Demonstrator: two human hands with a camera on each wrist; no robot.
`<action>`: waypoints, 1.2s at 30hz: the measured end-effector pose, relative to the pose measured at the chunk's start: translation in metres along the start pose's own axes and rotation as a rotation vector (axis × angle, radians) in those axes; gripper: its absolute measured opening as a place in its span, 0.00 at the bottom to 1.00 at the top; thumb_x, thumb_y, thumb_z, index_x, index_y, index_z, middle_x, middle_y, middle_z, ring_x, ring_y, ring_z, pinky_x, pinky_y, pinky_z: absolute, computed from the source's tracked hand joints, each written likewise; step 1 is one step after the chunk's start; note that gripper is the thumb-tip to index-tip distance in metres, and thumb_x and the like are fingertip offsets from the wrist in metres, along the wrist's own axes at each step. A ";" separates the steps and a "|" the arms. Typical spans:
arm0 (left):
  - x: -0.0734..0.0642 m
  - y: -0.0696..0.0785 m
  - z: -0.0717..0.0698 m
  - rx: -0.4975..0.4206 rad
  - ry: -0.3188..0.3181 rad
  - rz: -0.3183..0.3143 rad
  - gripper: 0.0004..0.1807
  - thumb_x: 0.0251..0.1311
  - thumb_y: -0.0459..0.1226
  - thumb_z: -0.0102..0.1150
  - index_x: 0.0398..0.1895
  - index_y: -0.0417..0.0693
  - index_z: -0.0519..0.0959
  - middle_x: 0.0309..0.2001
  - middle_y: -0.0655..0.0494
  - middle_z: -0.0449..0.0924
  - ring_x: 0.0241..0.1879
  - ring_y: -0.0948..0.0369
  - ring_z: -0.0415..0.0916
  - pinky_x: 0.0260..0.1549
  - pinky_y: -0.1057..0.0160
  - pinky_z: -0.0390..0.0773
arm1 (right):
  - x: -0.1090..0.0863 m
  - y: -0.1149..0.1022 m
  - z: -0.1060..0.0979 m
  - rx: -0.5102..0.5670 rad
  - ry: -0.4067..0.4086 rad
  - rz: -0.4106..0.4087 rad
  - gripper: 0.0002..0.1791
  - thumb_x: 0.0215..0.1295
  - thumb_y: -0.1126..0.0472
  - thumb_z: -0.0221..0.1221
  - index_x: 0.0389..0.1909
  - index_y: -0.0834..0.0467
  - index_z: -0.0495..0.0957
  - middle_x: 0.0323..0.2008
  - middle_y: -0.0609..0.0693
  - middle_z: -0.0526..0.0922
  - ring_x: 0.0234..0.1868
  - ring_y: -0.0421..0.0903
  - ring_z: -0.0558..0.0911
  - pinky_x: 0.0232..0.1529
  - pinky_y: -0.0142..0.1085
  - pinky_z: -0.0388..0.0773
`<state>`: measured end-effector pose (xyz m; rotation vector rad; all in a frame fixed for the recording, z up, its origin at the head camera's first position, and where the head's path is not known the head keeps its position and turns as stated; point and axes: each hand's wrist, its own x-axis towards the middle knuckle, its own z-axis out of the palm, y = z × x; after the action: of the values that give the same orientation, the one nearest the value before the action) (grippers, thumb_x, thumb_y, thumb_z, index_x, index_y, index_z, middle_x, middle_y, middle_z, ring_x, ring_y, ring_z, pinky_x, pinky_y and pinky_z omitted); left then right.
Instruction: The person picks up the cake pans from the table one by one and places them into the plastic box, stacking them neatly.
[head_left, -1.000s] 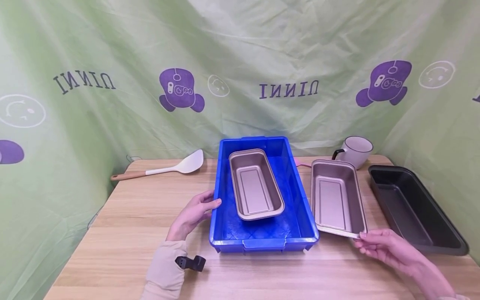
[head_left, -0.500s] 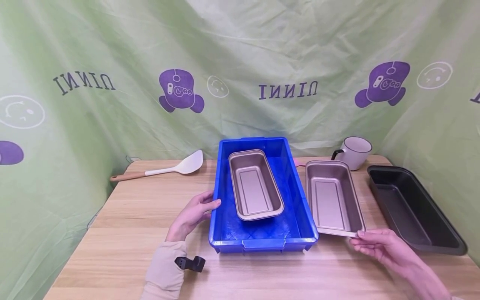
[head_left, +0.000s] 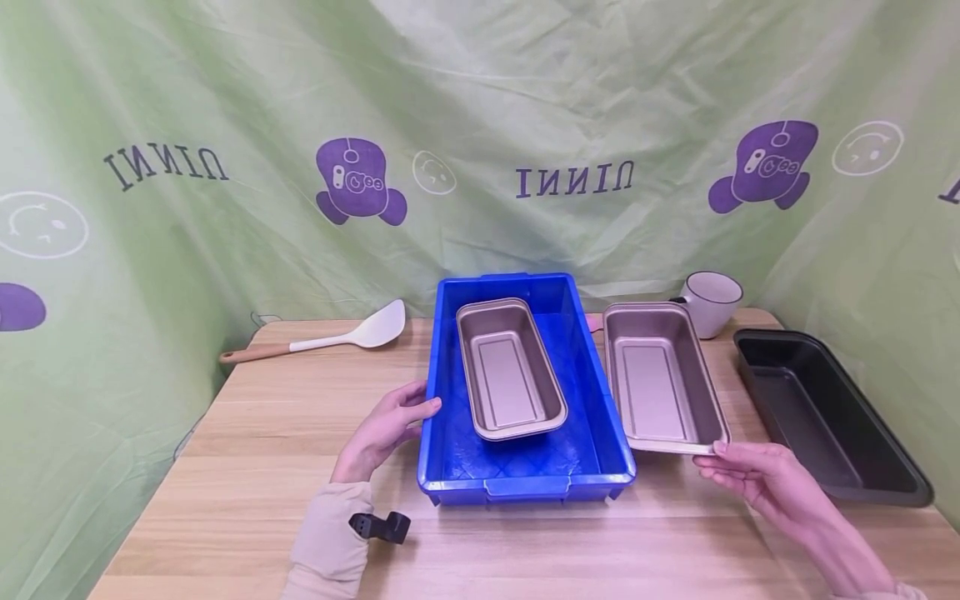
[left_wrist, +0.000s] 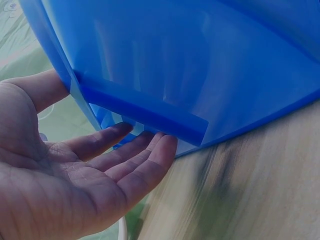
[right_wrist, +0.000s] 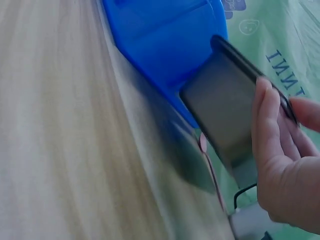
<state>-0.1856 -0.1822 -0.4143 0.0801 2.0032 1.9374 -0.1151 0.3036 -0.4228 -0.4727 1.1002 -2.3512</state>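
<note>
A blue plastic bin (head_left: 525, 487) stands mid-table with a bronze loaf pan (head_left: 513, 383) lying inside it. My left hand (head_left: 382, 429) holds the bin's left side, thumb at the rim. In the left wrist view its fingers (left_wrist: 150, 165) reach under the ledge on the bin's outer wall. Right of the bin, a second bronze loaf pan (head_left: 656, 383) is lifted off the table. My right hand (head_left: 768, 487) pinches that pan's near right corner, thumb on top and fingers beneath. The right wrist view shows the pan's underside (right_wrist: 220, 100) above the wood.
A black baking pan (head_left: 832, 425) lies at the right. Behind the lifted pan stands a white mug (head_left: 712, 304), its handle partly covered. A pink utensil (head_left: 595, 323) shows behind the bin's right side. At the left lies a white spatula (head_left: 382, 325) with a wooden handle. Green cloth hangs behind.
The right hand has raised the second loaf pan and shifted it left, closer to the bin. The left hand, the bin and the pan inside it stay in place.
</note>
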 end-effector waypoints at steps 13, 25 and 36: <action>-0.001 0.001 -0.001 -0.003 -0.002 -0.004 0.33 0.64 0.36 0.55 0.69 0.33 0.58 0.65 0.35 0.64 0.60 0.48 0.68 0.55 0.53 0.72 | 0.015 -0.015 0.010 -0.020 0.187 -0.186 0.22 0.71 0.79 0.36 0.43 0.72 0.81 0.40 0.66 0.84 0.44 0.54 0.85 0.48 0.40 0.78; -0.001 0.000 -0.001 0.000 -0.001 -0.006 0.33 0.64 0.36 0.55 0.70 0.34 0.57 0.66 0.35 0.64 0.61 0.47 0.67 0.55 0.53 0.71 | 0.040 -0.017 0.024 0.004 0.115 -0.267 0.23 0.73 0.77 0.34 0.46 0.72 0.80 0.42 0.66 0.83 0.46 0.54 0.84 0.47 0.40 0.79; -0.001 -0.001 -0.001 0.000 -0.006 -0.002 0.33 0.64 0.35 0.55 0.69 0.34 0.58 0.65 0.35 0.65 0.58 0.51 0.70 0.54 0.54 0.72 | 0.058 -0.014 0.039 -0.143 0.213 -0.325 0.20 0.70 0.79 0.40 0.41 0.69 0.83 0.39 0.63 0.85 0.42 0.53 0.85 0.44 0.40 0.80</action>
<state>-0.1849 -0.1831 -0.4148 0.0841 1.9986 1.9334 -0.1466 0.2544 -0.3820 -0.4909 1.3862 -2.6639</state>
